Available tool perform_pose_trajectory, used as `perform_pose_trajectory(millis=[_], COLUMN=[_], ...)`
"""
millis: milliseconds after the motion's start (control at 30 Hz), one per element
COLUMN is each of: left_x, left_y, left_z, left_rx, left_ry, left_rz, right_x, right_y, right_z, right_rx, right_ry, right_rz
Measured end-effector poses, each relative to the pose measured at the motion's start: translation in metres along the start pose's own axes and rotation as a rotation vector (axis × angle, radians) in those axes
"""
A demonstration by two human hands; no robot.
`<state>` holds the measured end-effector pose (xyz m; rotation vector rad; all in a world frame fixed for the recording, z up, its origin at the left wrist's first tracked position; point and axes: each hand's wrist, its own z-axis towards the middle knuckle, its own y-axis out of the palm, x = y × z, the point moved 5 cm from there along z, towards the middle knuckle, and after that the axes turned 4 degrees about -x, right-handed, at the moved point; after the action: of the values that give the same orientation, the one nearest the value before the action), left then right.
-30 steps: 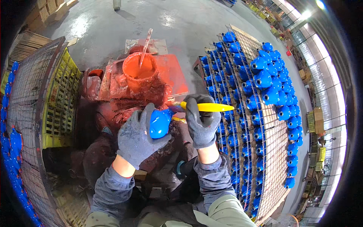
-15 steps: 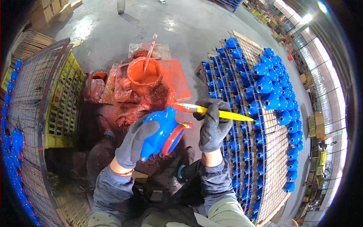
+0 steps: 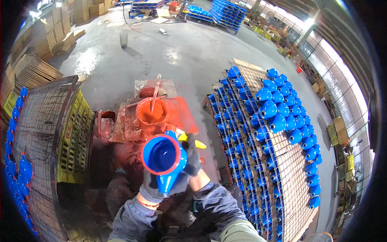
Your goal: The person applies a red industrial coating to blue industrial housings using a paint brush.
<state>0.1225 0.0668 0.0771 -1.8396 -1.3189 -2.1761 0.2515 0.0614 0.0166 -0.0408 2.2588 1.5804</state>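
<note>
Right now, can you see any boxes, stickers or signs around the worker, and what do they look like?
Stacked brown cardboard boxes: far left by the wall, square, plain brown.
Brown cardboard boxes: right side on the floor, blocky, tan.
Small yellow labels or tags: far right, rectangular; too small to tell more.
No screens show.

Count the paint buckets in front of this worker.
1: an orange bucket with a stick in it, on the paint-stained stand just beyond the blue part; others may be hidden.

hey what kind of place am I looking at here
Probably a factory painting floor: wire racks loaded with blue cast parts, a paint-caked red bucket, and stacked pallets on a wide concrete floor.
</note>
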Motion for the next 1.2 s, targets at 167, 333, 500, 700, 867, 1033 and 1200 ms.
perform_pose_trajectory(millis=[167,333,500,700,867,1033,1200], left_x=[0.076,0.083,0.096,0.108,0.12,0.114,0.118], left_y=[0.011,-0.047,-0.093,-0.117,-0.107,-0.097,-0.077], left_z=[-0.027,-0.019,-0.033,-0.039,-0.043,-0.038,-0.049], left_rx=[0.123,0.278,0.373,0.372,0.194,0.188,0.352], left_ry=[-0.058,0.25,0.496,0.61,0.528,0.511,0.518], left_rz=[-0.724,-0.547,-0.623,-0.715,-0.982,-0.767,0.192], right_x=[-0.063,-0.067,-0.041,-0.036,-0.046,-0.07,-0.062], right_y=[0.0,0.061,0.061,0.044,0.042,0.014,0.016], right_z=[0.0,0.003,0.072,0.126,0.105,0.069,0.032], right_rx=[0.144,0.184,0.007,0.048,0.218,0.339,0.254], right_ry=[-0.444,-0.602,-0.578,-0.604,-0.516,-0.474,-0.405], right_rz=[-0.29,-0.907,-1.249,-1.47,-1.057,-1.045,-0.773])
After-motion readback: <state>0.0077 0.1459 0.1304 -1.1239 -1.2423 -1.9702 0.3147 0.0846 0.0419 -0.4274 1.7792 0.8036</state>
